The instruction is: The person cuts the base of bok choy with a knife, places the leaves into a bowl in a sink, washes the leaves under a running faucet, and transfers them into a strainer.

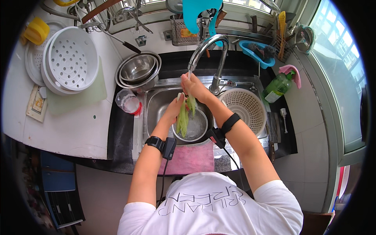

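Water runs from the chrome faucet onto my right hand, which holds part of some green leafy vegetable just under the spout. Lower and to the left, my left hand grips another piece by its pale stem end, the leaves hanging down. Beneath them a round metal basin holds water inside the stainless steel sink. A beige plastic colander sits at the right side of the sink, below my right forearm.
Nested steel bowls and a clear container with a red rim stand left of the sink. White perforated steamer baskets lie farther left. At the right is a green detergent bottle. A pink cloth covers the front edge.
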The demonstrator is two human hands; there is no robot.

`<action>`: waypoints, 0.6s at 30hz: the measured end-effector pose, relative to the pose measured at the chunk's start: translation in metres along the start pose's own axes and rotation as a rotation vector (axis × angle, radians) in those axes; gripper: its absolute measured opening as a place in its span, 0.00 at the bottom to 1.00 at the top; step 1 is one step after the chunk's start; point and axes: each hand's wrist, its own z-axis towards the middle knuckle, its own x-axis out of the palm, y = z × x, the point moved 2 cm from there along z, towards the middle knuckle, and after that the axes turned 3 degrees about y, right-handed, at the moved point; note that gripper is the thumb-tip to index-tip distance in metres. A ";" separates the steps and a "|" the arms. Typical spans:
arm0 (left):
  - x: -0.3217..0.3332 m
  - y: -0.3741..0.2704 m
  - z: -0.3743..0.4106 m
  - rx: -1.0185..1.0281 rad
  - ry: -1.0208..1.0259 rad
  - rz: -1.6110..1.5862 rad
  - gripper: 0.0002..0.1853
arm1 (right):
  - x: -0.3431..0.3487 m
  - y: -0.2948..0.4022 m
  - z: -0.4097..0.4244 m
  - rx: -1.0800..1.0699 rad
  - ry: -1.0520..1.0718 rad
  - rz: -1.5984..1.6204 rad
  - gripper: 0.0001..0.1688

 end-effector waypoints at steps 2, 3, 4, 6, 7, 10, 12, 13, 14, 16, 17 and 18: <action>-0.002 0.004 0.011 0.015 -0.037 -0.033 0.17 | -0.001 0.013 -0.005 0.001 -0.046 0.039 0.16; 0.001 0.003 0.013 0.021 -0.038 -0.043 0.17 | -0.005 0.016 -0.007 -0.017 -0.036 0.066 0.16; 0.005 0.002 0.016 0.027 -0.040 -0.053 0.17 | -0.010 0.017 -0.009 -0.036 -0.027 0.092 0.15; 0.016 -0.002 0.019 0.003 0.029 -0.012 0.16 | -0.022 0.022 -0.016 -0.036 -0.005 0.160 0.14; 0.022 -0.006 0.019 -0.009 0.063 0.008 0.15 | -0.029 0.027 -0.019 -0.063 -0.018 0.118 0.14; 0.039 -0.019 0.016 -0.008 0.040 0.175 0.14 | -0.056 0.047 -0.043 -0.027 -0.126 0.075 0.15; 0.034 -0.019 0.021 0.062 0.150 0.130 0.14 | -0.085 0.049 -0.055 -0.039 -0.122 -0.068 0.15; 0.035 -0.022 0.021 0.097 0.204 0.110 0.14 | -0.098 0.049 -0.063 -0.032 -0.117 -0.136 0.15; 0.034 -0.022 0.019 0.107 0.181 0.081 0.14 | -0.110 0.043 -0.071 0.030 -0.117 -0.218 0.15; 0.032 -0.023 0.015 0.128 0.199 0.059 0.14 | -0.128 0.023 -0.087 0.151 -0.115 -0.381 0.16; 0.030 -0.023 0.013 0.139 0.203 0.047 0.14 | -0.133 0.012 -0.093 0.217 -0.095 -0.471 0.17; 0.028 -0.022 0.012 0.127 0.196 0.051 0.14 | -0.136 0.000 -0.097 0.282 -0.070 -0.562 0.17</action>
